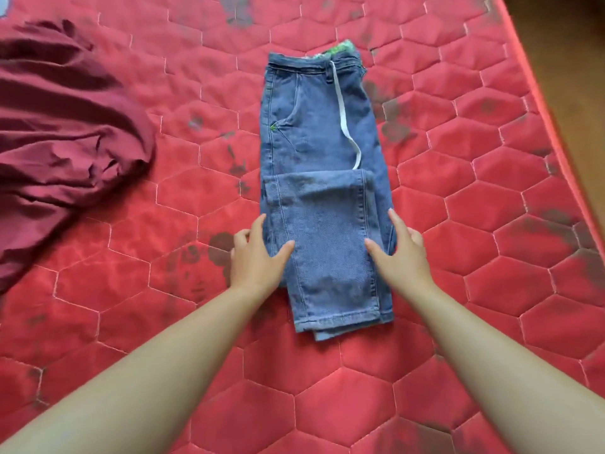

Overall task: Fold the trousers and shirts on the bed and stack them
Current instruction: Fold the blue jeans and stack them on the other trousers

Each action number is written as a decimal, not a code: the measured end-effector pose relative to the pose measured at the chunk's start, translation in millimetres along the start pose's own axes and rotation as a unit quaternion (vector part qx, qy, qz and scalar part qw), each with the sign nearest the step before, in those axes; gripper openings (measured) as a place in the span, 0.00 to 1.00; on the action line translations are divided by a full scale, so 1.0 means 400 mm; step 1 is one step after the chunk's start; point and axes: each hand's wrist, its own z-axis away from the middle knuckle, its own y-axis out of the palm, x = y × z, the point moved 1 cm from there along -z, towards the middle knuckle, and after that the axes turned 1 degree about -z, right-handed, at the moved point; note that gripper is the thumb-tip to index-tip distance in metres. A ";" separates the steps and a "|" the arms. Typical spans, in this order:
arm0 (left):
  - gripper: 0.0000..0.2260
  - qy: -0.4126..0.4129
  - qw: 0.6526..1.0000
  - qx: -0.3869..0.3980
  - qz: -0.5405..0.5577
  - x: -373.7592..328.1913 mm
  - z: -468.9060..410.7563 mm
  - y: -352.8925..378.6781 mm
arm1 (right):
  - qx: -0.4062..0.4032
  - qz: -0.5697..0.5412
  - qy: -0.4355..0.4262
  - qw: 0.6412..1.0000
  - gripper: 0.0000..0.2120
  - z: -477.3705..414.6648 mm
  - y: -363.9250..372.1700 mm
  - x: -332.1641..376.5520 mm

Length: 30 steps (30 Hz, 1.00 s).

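Blue denim trousers lie on the red quilted mattress, legs folded up over the thighs, waistband at the far end with a white drawstring across the front. My left hand rests at the left edge of the folded legs, thumb on top of the denim and fingers straight along the side. My right hand mirrors it at the right edge, thumb on the denim, fingers straight beside the fabric. A crumpled dark red shirt lies unfolded at the left.
The mattress has dark stains in several spots. Its right edge runs diagonally, with brown floor beyond. Bare mattress lies in front of the trousers and between them and the red shirt.
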 end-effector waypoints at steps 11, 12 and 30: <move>0.30 0.018 0.995 0.045 0.087 0.072 0.135 0.034 | -0.019 -0.074 0.009 0.997 0.25 0.158 0.080 -0.041; 0.31 0.015 0.995 0.053 0.088 0.092 0.168 0.032 | -0.008 -0.077 0.014 0.997 0.24 0.195 0.080 -0.054; 0.27 0.001 0.998 0.064 0.000 0.219 0.424 -0.031 | -0.015 0.121 0.067 0.990 0.15 0.551 0.101 -0.105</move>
